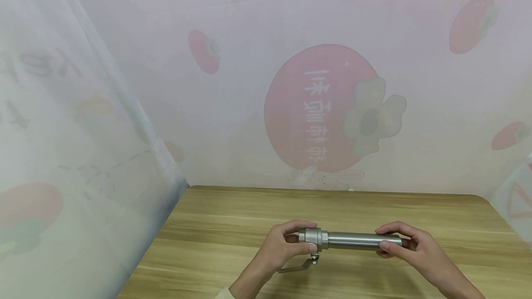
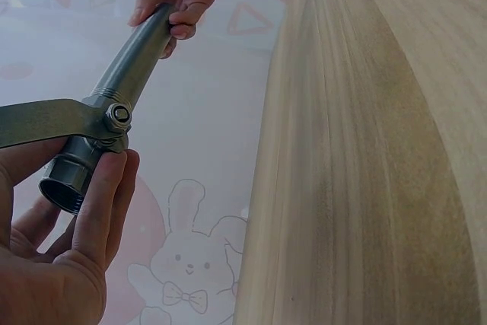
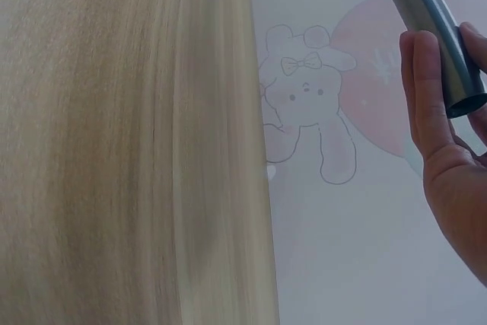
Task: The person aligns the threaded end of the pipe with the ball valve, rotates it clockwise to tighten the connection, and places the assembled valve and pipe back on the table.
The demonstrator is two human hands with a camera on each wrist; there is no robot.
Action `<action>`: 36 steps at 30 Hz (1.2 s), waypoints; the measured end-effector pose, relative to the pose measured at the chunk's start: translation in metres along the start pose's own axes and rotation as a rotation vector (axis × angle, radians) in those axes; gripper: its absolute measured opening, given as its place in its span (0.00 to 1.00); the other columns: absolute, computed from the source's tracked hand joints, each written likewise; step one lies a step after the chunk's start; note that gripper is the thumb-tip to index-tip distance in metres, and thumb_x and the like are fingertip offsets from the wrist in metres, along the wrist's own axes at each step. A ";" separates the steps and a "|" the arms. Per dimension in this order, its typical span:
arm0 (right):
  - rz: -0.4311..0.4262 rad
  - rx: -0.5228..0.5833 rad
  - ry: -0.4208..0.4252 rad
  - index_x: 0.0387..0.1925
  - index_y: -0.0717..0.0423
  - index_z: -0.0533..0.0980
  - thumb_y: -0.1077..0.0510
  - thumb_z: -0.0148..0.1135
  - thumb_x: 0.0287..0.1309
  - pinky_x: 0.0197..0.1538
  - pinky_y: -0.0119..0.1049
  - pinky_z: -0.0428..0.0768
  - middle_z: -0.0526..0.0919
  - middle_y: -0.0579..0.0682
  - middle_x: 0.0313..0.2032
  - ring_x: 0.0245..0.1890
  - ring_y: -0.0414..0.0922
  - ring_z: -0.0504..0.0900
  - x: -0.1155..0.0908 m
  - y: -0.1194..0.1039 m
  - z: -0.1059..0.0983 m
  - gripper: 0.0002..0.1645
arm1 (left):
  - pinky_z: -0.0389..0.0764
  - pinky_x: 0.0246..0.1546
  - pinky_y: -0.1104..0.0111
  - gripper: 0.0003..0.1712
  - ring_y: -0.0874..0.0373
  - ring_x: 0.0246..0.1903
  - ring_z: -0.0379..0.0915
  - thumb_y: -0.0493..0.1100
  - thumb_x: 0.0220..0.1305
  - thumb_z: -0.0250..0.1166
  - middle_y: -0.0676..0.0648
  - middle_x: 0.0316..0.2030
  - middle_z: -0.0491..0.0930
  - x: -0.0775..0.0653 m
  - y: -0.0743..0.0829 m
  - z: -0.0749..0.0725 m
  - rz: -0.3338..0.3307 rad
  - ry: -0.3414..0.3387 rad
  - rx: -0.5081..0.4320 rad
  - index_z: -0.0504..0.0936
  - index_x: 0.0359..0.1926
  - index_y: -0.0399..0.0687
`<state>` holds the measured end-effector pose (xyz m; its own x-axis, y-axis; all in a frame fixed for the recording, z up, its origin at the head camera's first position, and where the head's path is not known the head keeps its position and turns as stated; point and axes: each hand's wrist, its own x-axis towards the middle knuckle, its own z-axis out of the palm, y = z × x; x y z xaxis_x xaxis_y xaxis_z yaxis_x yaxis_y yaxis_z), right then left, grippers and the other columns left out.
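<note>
A metal ball valve (image 1: pixel 312 238) with a lever handle (image 1: pixel 296 269) is joined end to end with a straight steel pipe (image 1: pixel 353 240). My left hand (image 1: pixel 276 249) grips the valve body between thumb and fingers, the lever hanging below toward me. At the pipe's far right end, my right hand (image 1: pixel 415 248) holds the tube with thumb in front and fingers behind. Threads show where pipe and valve meet in the left wrist view, and the valve's open end (image 2: pixel 62 194) faces the camera. The pipe's hollow end (image 3: pixel 466 104) shows between the right fingers.
Both hands are above a wood-grain table (image 1: pixel 232 211) with rounded back corners. A pale printed curtain (image 1: pixel 232 119) hangs behind it, and another printed sheet (image 1: pixel 62 151) slopes down along the left side.
</note>
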<state>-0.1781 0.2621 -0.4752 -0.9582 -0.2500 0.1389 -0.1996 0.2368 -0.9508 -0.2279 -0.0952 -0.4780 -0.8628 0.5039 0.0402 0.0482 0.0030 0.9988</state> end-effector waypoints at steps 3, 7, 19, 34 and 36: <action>-0.016 -0.048 0.022 0.62 0.62 0.80 0.63 0.63 0.78 0.51 0.36 0.90 0.88 0.45 0.54 0.46 0.49 0.93 -0.001 -0.002 0.002 0.16 | 0.86 0.52 0.67 0.26 0.54 0.49 0.88 0.39 0.66 0.78 0.43 0.59 0.87 0.000 0.000 0.000 -0.003 0.002 0.002 0.87 0.65 0.48; -0.004 -0.120 0.067 0.59 0.56 0.82 0.60 0.65 0.78 0.50 0.35 0.88 0.89 0.45 0.52 0.46 0.46 0.92 -0.001 -0.004 0.004 0.14 | 0.86 0.52 0.67 0.26 0.54 0.49 0.88 0.38 0.66 0.78 0.43 0.58 0.87 0.000 0.000 0.000 -0.007 0.007 0.003 0.87 0.64 0.49; -0.012 -0.161 0.109 0.56 0.53 0.83 0.59 0.66 0.78 0.46 0.34 0.85 0.90 0.46 0.48 0.42 0.45 0.89 -0.002 -0.006 0.007 0.11 | 0.86 0.51 0.68 0.26 0.54 0.48 0.88 0.38 0.66 0.78 0.43 0.57 0.87 0.000 -0.001 0.001 -0.003 -0.002 0.000 0.87 0.65 0.47; -0.121 -0.073 0.057 0.53 0.57 0.80 0.66 0.64 0.76 0.47 0.37 0.89 0.87 0.44 0.51 0.41 0.47 0.89 0.000 -0.005 0.006 0.08 | 0.86 0.50 0.68 0.28 0.55 0.47 0.88 0.39 0.66 0.79 0.44 0.57 0.87 0.000 0.000 0.001 -0.006 0.000 0.004 0.85 0.66 0.42; -0.146 -0.075 0.051 0.53 0.57 0.80 0.67 0.63 0.76 0.47 0.37 0.89 0.86 0.44 0.51 0.42 0.47 0.89 0.000 -0.004 0.006 0.09 | 0.86 0.50 0.69 0.28 0.55 0.48 0.88 0.39 0.66 0.79 0.44 0.57 0.87 0.000 0.000 0.001 -0.004 0.002 0.006 0.85 0.66 0.42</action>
<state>-0.1766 0.2559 -0.4730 -0.9266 -0.2397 0.2898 -0.3505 0.2713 -0.8964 -0.2272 -0.0944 -0.4779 -0.8639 0.5023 0.0357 0.0475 0.0106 0.9988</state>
